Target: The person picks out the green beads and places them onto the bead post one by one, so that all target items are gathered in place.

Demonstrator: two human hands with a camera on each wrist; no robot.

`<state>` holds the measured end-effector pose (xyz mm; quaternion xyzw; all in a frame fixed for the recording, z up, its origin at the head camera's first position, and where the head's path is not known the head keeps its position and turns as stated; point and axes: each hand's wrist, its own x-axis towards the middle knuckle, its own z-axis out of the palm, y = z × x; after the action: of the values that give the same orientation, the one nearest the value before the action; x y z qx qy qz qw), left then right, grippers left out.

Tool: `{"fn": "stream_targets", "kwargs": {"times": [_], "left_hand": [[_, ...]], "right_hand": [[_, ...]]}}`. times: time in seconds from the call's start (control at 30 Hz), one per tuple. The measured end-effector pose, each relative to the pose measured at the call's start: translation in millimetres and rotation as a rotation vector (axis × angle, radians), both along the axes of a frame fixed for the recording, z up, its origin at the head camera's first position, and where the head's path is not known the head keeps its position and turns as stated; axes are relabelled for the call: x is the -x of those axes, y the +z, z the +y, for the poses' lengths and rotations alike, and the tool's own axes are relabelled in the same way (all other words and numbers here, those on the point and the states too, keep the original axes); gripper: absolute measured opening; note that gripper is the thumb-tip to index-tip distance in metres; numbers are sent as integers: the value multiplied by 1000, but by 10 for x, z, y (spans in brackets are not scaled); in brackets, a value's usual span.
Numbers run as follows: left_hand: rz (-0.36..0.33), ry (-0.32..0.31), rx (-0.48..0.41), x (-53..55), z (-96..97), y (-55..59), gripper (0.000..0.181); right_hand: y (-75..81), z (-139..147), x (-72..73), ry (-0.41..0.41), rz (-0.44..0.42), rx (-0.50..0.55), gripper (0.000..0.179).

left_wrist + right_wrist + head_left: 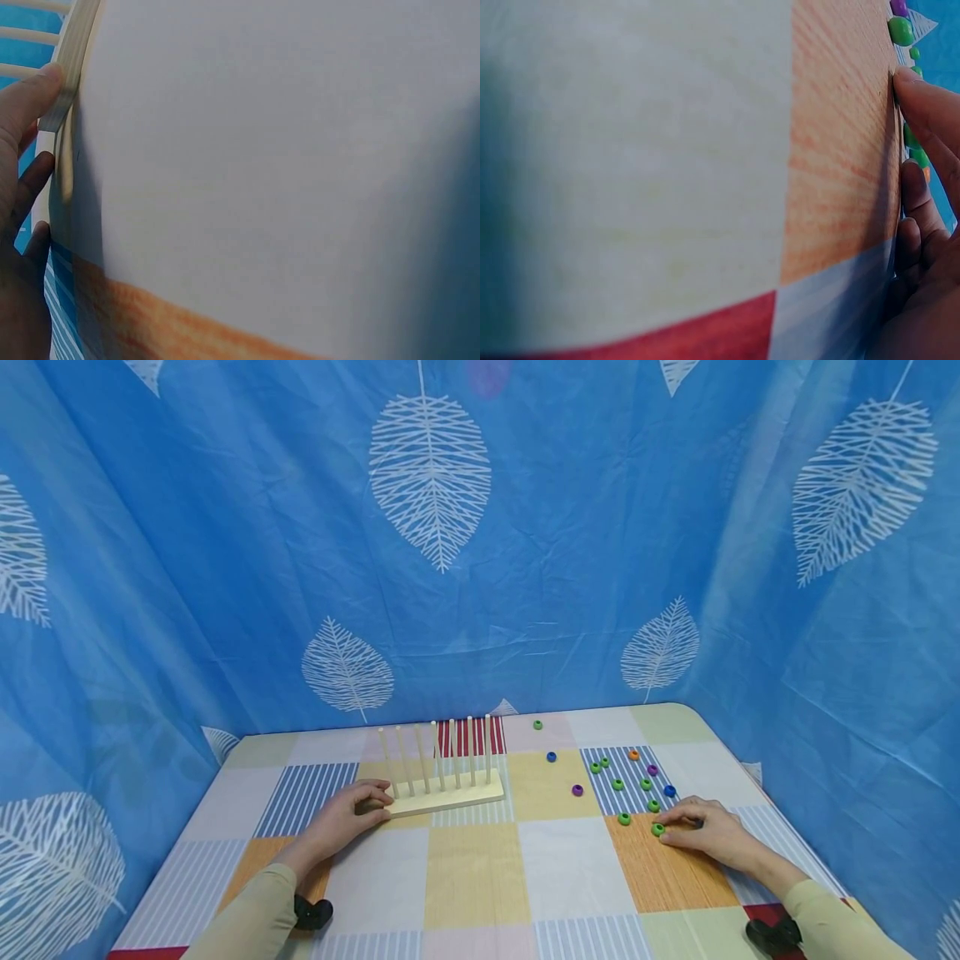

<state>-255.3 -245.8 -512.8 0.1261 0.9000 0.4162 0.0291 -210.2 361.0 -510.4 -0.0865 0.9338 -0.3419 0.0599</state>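
Observation:
In the head view a pale wooden peg rack [450,799] with a row of bare upright pegs stands on the left part of the table. My left hand [347,817] holds the left end of its base, thumb in front and fingers behind; the left wrist view shows the thumb pressed on the base edge [66,82]. To the right, my right hand [708,835] pinches a green bead [657,830] between thumb and index finger, low over the orange patch. Close beyond the fingertips lie another green bead [653,806] and a blue bead [670,791].
Loose beads are scattered beyond my right hand, among them an orange bead [633,755] and a purple bead [652,770]. Between rack and cluster lie a purple bead [577,790] and a blue bead [551,757]. A blue curtain [510,568] borders the patchwork-covered table [472,877].

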Motion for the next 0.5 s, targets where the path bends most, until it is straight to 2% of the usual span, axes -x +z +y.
{"fn": "stream_targets", "kwargs": {"times": [0.5], "left_hand": [[-13,8,1,-3,6,5,13]], "right_hand": [[-14,-8,-2,-6,27,-11,18]]}}
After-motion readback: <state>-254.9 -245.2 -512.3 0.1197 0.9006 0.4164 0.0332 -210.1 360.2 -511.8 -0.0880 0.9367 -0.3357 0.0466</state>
